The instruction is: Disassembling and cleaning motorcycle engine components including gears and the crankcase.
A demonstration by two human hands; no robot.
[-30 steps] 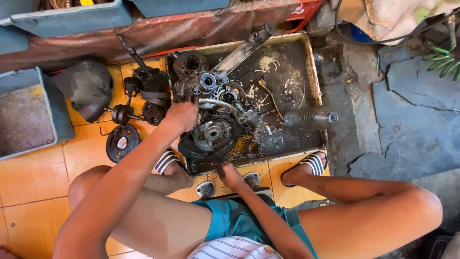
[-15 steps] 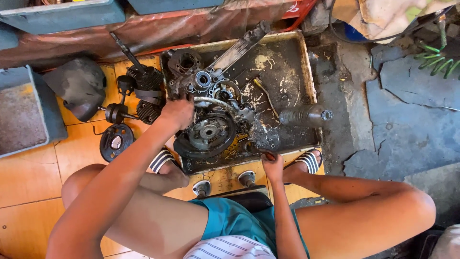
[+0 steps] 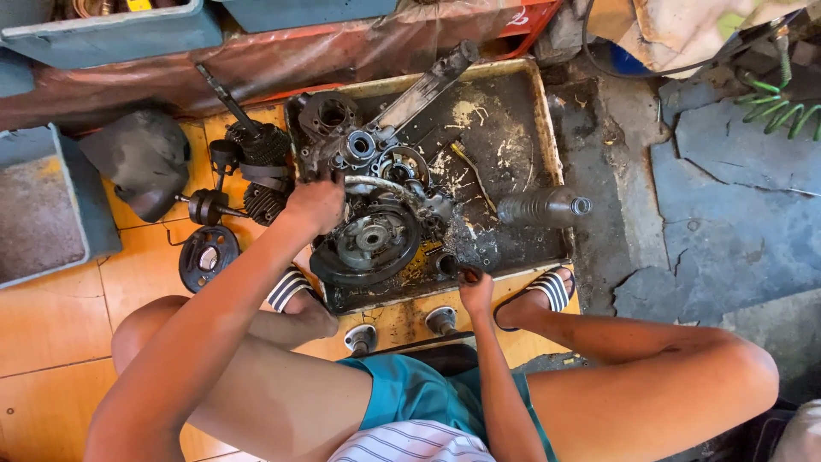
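Observation:
A greasy engine case (image 3: 369,224) with a round cover lies in a dirty metal tray (image 3: 522,103) on the floor. My left hand (image 3: 315,204) grips the case's upper left edge. At the tray's near rim my right hand (image 3: 473,288) pinches a small dark part; what it is I cannot tell. A cylinder barrel (image 3: 329,111), gears and a long metal arm (image 3: 425,84) lie in the tray beyond the case.
A clear plastic bottle (image 3: 543,206) lies on its side in the tray, right. A round clutch disc (image 3: 207,255), a crankshaft (image 3: 208,205) and a finned part (image 3: 261,150) sit on orange tiles at left. Grey bins (image 3: 38,214) stand left and behind. Cracked concrete spreads to the right.
My right hand has moved from near my lap, right and forward to the tray's near rim. My left hand stays on the engine case.

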